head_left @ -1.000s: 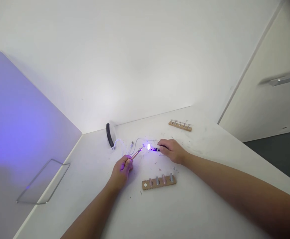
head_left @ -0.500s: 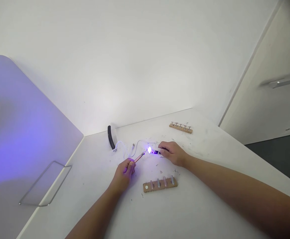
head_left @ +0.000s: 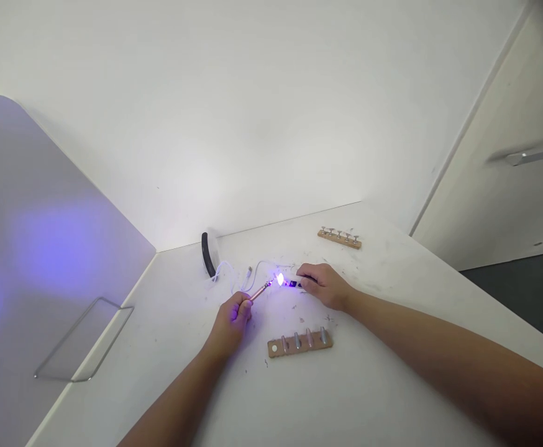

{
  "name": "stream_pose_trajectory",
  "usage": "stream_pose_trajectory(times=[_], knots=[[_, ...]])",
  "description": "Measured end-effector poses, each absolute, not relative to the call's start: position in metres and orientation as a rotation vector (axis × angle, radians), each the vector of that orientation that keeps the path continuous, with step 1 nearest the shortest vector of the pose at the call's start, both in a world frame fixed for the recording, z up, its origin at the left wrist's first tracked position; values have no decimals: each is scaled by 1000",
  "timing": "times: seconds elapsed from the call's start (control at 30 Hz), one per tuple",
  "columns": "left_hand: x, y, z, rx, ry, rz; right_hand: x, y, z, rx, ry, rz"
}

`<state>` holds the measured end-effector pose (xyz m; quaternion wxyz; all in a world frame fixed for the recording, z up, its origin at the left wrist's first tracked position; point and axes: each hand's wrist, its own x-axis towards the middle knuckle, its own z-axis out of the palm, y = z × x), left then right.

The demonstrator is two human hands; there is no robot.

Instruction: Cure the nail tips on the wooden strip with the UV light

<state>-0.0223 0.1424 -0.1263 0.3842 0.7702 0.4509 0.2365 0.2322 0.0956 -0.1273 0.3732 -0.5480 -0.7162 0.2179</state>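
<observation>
My left hand [head_left: 234,320] grips a slim rose-gold pen-like tool [head_left: 261,290], whose tip points up and to the right. That tip nearly meets a bright violet-white glow [head_left: 279,279]. My right hand [head_left: 322,285] rests its fingertips on a small black device [head_left: 292,284], which lies on the white table [head_left: 383,397] beside the glow. A thin white cable [head_left: 257,267] curves behind both. The right fingers hide part of the device, and the glare hides the light's source.
A wooden strip with metal pegs [head_left: 299,343] lies near my hands. A smaller pegged strip [head_left: 339,239] sits farther back. At the back corner stands a white object with a black band [head_left: 209,256]. A clear bent panel [head_left: 82,340] lies left, beyond the table edge.
The rose-gold tool's tip has moved closer to the glow. The violet patch on the left wall has shifted, and the whole view has moved slightly. My right hand stays nearly still.
</observation>
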Motion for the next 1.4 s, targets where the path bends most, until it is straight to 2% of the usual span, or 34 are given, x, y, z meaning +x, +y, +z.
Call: stream_pose_trajectory(times=[1.4], knots=[[-23,144,-129,1894,1110,666,232,97,-127,-1358,-1815,566]])
